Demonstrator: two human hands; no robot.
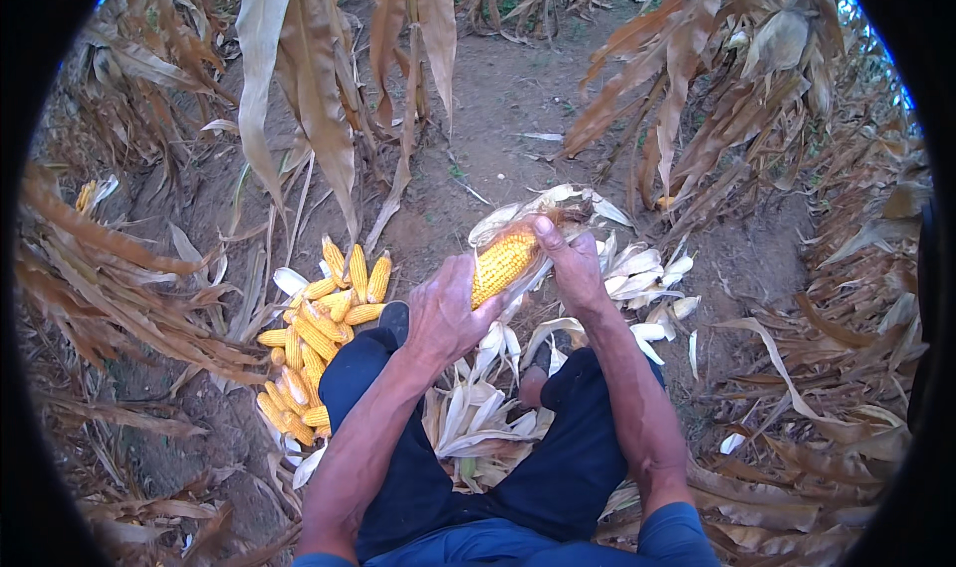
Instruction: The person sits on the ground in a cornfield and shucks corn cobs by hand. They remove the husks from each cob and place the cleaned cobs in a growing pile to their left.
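Observation:
A yellow ear of corn is held slantwise between my two hands, its kernels bare on the side facing up. My left hand wraps its lower end. At the upper end, my right hand grips the ear and its peeled-back husk, thumb on top, with brown silk beside it. Pale husk leaves spread out around and beyond this hand. A heap of husked corn ears lies on the ground left of my left knee.
Stripped husks lie between my legs, and more husks lie to the right. Dry corn stalks with hanging leaves stand ahead and at both sides. Bare soil runs between them. A partly husked ear shows at far left.

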